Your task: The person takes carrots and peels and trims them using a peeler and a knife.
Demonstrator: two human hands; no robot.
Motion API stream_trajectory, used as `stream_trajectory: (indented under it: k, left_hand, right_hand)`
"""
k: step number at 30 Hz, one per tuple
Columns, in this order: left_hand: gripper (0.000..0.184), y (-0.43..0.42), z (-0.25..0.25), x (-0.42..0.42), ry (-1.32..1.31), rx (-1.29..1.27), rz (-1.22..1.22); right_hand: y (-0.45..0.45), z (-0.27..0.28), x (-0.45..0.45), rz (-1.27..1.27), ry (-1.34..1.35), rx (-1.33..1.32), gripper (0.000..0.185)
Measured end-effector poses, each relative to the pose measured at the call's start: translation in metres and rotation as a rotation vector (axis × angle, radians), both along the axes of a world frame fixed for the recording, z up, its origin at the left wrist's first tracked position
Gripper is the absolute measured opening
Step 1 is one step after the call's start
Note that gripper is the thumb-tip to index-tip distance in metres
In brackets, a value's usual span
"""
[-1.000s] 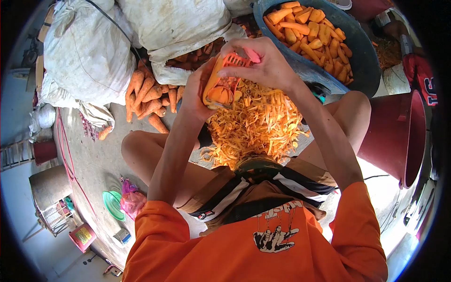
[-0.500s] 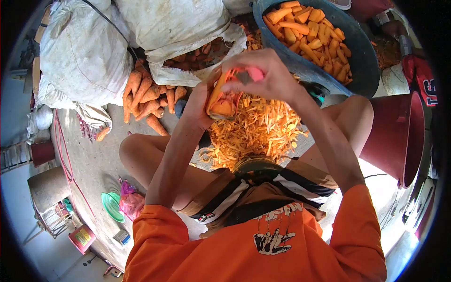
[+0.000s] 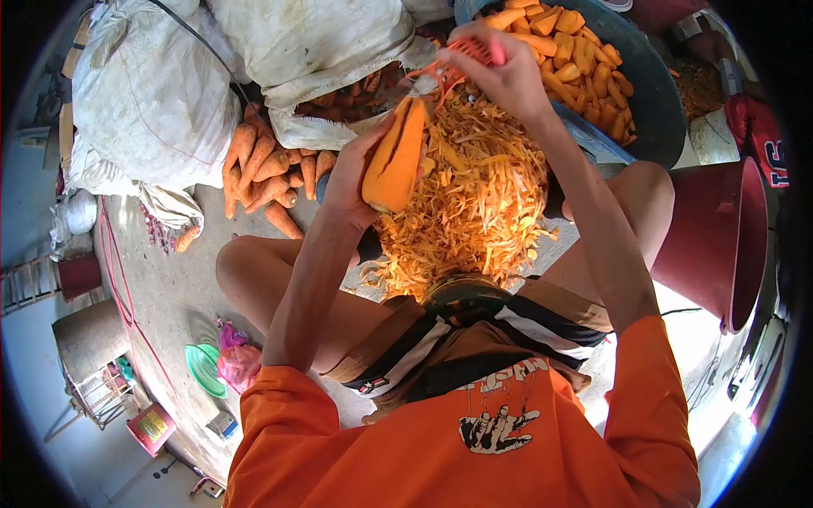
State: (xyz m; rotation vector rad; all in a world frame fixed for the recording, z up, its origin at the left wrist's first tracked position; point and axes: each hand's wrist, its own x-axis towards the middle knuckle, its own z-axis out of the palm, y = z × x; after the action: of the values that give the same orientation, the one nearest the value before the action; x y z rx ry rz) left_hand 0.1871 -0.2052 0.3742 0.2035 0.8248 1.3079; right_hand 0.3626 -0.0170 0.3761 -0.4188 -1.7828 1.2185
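Note:
My left hand (image 3: 351, 182) is wrapped round a large orange carrot (image 3: 396, 161), which has a dark lengthwise crack and points up and away from me. In my right hand (image 3: 506, 74) is a red-orange peeler (image 3: 461, 66), its blade end close to the carrot's far tip. Whether the blade touches the tip is unclear. A big heap of carrot peelings (image 3: 478, 195) lies on the floor below my hands, between my legs.
Peeled carrots (image 3: 584, 63) fill part of a blue tub (image 3: 660, 110) at upper right. Unpeeled carrots (image 3: 264, 173) lie by white sacks (image 3: 152, 102). A maroon bucket (image 3: 707, 241) stands right; a co-worker's red sleeve (image 3: 749, 127) shows beyond. A green plate (image 3: 203, 370) is lower left.
My right hand and the peeler have moved up and right, from over the carrot to beyond its far tip. The carrot, still in my left hand, is now uncovered.

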Motion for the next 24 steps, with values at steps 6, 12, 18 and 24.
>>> stream_trajectory:
  k: [6, 12, 18, 24]
  left_hand:
    - [0.044, 0.003, 0.007, 0.009, 0.047, -0.020, 0.091]
    - [0.044, -0.001, 0.000, 0.000, 0.038, 0.026, -0.016]
    - [0.070, -0.015, -0.088, 0.010, 0.750, -0.150, -0.201]
    - [0.060, -0.007, -0.006, -0.008, 1.322, 0.278, -0.085]
  right_hand:
    - [-0.054, 0.034, 0.007, 0.169, -0.269, 0.239, 0.031]
    - [0.026, -0.010, 0.011, -0.213, -0.059, 0.195, 0.028]
    - [0.024, 0.010, 0.037, -0.289, -0.308, 0.292, 0.030]
    - [0.022, 0.014, 0.049, -0.218, -0.416, 0.272, 0.033]
